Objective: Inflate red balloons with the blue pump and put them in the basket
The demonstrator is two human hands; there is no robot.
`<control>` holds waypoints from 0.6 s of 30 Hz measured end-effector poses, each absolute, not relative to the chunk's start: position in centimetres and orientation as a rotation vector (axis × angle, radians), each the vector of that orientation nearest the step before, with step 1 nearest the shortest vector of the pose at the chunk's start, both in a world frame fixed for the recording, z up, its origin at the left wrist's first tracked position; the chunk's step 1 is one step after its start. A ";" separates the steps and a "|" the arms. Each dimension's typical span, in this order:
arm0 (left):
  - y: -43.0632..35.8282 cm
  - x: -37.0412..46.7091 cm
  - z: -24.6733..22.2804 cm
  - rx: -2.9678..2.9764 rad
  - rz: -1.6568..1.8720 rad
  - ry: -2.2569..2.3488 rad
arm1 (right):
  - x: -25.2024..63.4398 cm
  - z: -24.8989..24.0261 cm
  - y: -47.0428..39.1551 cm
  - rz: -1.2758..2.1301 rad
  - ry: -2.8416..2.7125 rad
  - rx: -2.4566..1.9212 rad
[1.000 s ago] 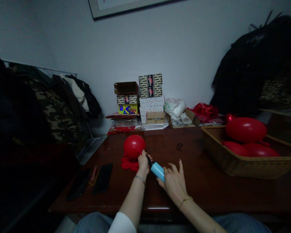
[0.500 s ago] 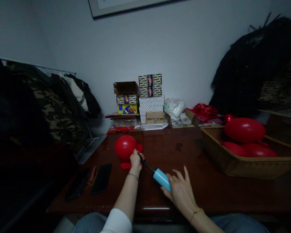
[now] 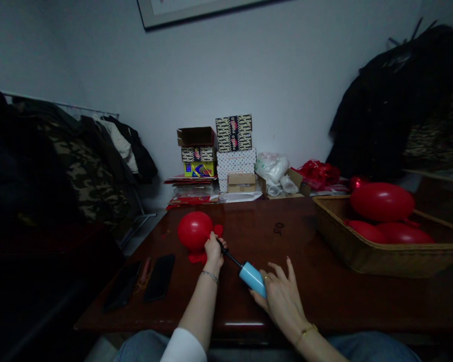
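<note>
Left grip (image 3: 213,250): mine, pinching the red balloon (image 3: 195,230) by its neck. My right grip (image 3: 281,295), some fingers raised, clasps the blue pump (image 3: 252,279) above the tabletop (image 3: 324,296).

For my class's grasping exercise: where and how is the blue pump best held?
Probably around its blue barrel, from the near right, where the right hand is: it is thick, cylindrical and slants toward that hand, while the black rod is thin.

Single head-worn view, facing forward, down across near table (image 3: 249,226) toward wall (image 3: 294,75).
</note>
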State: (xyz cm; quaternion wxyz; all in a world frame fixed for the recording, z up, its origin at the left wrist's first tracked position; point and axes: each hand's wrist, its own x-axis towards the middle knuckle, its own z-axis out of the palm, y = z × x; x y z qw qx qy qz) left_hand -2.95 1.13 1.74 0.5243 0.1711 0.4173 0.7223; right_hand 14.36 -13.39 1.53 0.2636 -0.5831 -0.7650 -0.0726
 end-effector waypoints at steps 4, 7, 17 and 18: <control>0.5 -1.6 1.5 0.450 1.688 0.999 | 13.3 1.9 -12.2 -0.201 -2.074 -1.599; 0.1 -0.9 1.3 0.465 1.667 0.980 | 12.6 2.2 -11.4 -0.194 -2.089 -1.622; 0.3 -1.8 0.5 0.422 1.700 1.043 | 12.3 1.9 -11.8 -0.148 -2.105 -1.643; 0.4 -2.1 0.4 0.424 1.704 1.045 | 12.5 1.8 -12.0 -0.142 -2.107 -1.638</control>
